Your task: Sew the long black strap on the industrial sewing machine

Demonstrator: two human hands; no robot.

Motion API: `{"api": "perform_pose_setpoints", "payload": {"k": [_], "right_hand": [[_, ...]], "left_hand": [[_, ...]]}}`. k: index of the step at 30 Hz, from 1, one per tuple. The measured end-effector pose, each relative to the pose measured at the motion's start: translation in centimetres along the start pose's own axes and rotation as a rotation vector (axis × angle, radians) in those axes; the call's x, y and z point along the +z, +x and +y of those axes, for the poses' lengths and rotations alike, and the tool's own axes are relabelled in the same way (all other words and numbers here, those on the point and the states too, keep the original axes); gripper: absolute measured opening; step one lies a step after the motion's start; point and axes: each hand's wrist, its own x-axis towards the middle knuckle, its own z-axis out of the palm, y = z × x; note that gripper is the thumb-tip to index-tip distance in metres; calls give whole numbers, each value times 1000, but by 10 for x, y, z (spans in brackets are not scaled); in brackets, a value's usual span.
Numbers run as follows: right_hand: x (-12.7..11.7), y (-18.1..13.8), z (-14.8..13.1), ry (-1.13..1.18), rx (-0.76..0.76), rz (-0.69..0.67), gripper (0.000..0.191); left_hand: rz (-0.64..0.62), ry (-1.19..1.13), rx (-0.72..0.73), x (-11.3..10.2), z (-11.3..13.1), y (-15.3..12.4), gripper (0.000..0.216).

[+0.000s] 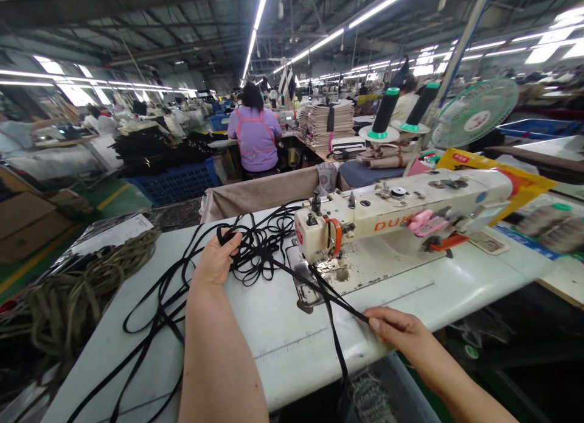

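Note:
Black strap (255,249) lies in loose loops across the pale tabletop (283,374), left of the sewing machine (392,213). My left hand (218,257) is closed on part of this tangle, thumb and fingers pinching the strap. Toward the front edge, my right hand (395,327) pinches strap that runs taut back to the machine's needle area. Another length drops over the table's front edge between my hands. The presser foot (326,266) is down near the strap; exactly how the strap passes there cannot be made out.
Bundled olive strips (86,295) lie at the left. Behind stand a blue crate (177,182), a person in purple (256,137) and stacked fabric pieces (328,122). Black thread cones (385,112) and a fan (477,115) rise behind the machine. A bin (387,392) sits below the front edge.

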Motion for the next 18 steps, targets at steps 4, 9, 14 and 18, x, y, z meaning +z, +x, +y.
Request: {"api": "perform_pose_setpoints", "payload": {"k": [4,9,14,18], "right_hand": [[1,-4,-1,-32,-32,35,63],[3,-2,1,-43,-48,52,62],[5,-2,-1,-41,-43,77,63],[5,-2,-3,-45,-28,64,63]], "left_hand": [[-24,-8,38,-2,-1,0,43],[-49,14,60,-3,-1,0,41],[-40,37,42,-4,0,1,41],[-41,46,5,-5,-1,2,41]]}}
